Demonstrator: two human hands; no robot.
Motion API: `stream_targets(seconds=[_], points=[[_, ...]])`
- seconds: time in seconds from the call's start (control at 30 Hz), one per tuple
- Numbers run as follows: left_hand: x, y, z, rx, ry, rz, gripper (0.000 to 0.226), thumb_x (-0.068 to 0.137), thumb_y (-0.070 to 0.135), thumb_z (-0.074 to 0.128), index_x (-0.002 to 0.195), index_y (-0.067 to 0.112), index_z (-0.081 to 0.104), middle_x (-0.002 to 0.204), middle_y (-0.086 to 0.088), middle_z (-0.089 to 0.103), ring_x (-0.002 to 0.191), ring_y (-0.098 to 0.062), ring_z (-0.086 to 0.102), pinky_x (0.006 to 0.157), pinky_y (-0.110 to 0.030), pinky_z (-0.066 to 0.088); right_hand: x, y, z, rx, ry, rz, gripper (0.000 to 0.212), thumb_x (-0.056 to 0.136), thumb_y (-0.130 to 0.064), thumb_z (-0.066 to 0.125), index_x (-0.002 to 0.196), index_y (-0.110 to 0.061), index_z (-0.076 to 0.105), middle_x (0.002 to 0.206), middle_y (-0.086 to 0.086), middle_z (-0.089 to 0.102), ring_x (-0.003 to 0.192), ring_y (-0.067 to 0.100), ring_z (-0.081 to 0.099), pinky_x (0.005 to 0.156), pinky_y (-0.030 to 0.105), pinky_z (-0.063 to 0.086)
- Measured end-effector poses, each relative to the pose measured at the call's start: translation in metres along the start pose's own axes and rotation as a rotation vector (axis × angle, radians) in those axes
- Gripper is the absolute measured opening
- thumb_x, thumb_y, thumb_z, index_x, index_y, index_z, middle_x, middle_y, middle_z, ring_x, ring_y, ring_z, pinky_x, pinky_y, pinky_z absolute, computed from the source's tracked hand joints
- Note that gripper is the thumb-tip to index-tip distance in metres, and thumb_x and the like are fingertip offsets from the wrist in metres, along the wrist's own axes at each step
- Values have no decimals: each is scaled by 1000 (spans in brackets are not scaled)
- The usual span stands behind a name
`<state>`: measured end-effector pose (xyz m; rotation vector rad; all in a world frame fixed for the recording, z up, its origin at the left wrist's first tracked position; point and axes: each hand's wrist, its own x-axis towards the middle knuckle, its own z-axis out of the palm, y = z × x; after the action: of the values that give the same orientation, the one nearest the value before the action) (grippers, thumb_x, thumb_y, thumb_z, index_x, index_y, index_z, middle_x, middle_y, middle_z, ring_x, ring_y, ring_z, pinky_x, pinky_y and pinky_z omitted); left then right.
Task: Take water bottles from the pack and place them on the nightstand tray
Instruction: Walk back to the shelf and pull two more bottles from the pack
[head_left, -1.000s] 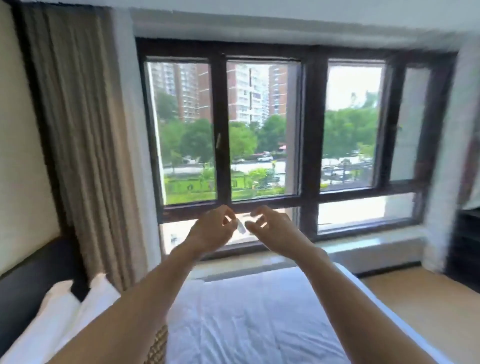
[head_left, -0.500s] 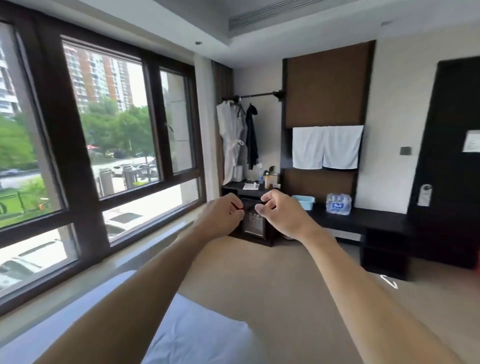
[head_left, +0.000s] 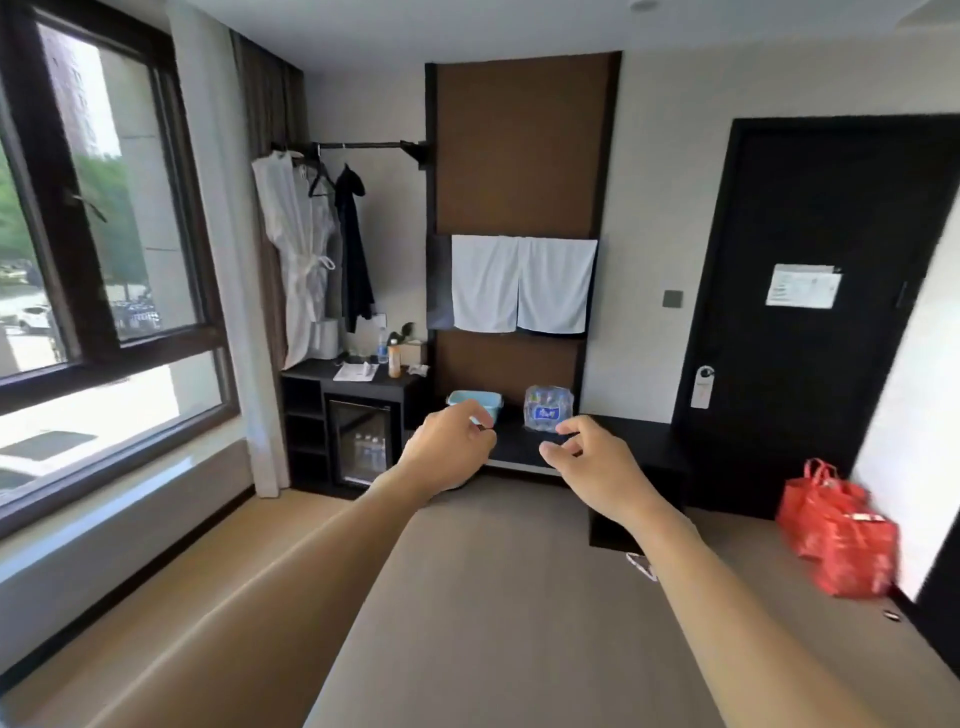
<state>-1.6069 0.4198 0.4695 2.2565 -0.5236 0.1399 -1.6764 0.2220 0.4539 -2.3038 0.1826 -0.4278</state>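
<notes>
A shrink-wrapped pack of water bottles (head_left: 547, 408) with a blue label stands on a low black bench (head_left: 634, 441) against the far wall, across the room. Both my arms are stretched out in front of me at chest height. My left hand (head_left: 448, 448) has its fingers loosely curled and holds nothing. Level with it and a little apart, my right hand (head_left: 587, 457) also has curled, parted fingers and is empty. Both hands are far short of the pack. No nightstand or tray is in view.
A light blue basin (head_left: 474, 402) sits left of the pack. A black cabinet with a glass-door minibar (head_left: 358, 441) stands at the left under hanging robes. Red bags (head_left: 839, 530) lie on the floor by the black door (head_left: 810, 312). Windows run along the left.
My view has swung right from the window and bed to the far wall. My hands, which were pinched together, have drawn apart and hold nothing.
</notes>
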Motion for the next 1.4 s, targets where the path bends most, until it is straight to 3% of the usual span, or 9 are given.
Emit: stream_targets(seconds=[0.2,0.37,0.47,0.53,0.63,0.77,0.97,1.17,1.4], points=[[219,-47,59,-35,-75,33,21,87,34,55,104,29,65,93,5,70,86,-22,67,82,-41,59,191,83,16,-19,92,88,49,93,-45,62,135,-20,54,115,-1,62,101,13,61,81,25,43],[404,-54,76,-64,-100,82,12,85,33,55,93,31,65,86,10,67,82,-17,65,75,-36,57,361,106,4,-1,176,84,43,95,-42,61,132,-21,56,92,-19,60,85,-4,59,66,12,39],[501,-64,107,-88,-111,92,11,84,34,54,89,35,64,88,10,69,85,-16,65,74,-36,57,453,133,5,7,222,77,46,96,-41,60,137,-21,51,89,-18,61,87,4,66,72,20,46],[560,-78,136,-103,-143,95,8,86,33,56,88,38,62,86,12,68,81,-11,65,64,-28,53,512,161,12,10,230,91,49,96,-41,59,139,-21,48,93,-15,62,90,11,68,75,24,48],[650,-103,182,-99,-170,100,9,85,32,59,84,41,61,85,13,68,79,-5,64,62,-19,46,604,212,27,27,249,107,48,96,-39,60,139,-19,50,95,-13,60,86,2,59,65,11,40],[780,-123,233,-96,-164,99,13,87,29,62,81,41,61,85,16,68,83,-2,63,68,-21,47,738,273,43,78,252,74,42,97,-37,62,135,-20,53,91,-21,55,81,-5,56,51,6,43],[970,-124,282,-126,-156,68,7,91,28,60,91,34,64,92,9,71,84,-14,69,71,-27,53,929,332,46,115,197,33,32,96,-38,61,125,-25,58,87,-20,61,80,-4,62,60,7,40],[1132,-173,348,-128,-185,39,8,93,29,58,97,31,65,90,11,70,76,-5,68,58,-14,46,1089,401,88,154,167,82,29,95,-34,63,123,-27,60,108,-5,65,90,2,63,68,11,41],[1333,-278,463,-166,-283,-4,9,91,29,60,90,36,64,86,17,67,83,-4,64,66,-16,44,1270,509,163,158,196,163,21,95,-34,64,115,-33,59,95,-17,65,82,-5,65,61,4,43]])
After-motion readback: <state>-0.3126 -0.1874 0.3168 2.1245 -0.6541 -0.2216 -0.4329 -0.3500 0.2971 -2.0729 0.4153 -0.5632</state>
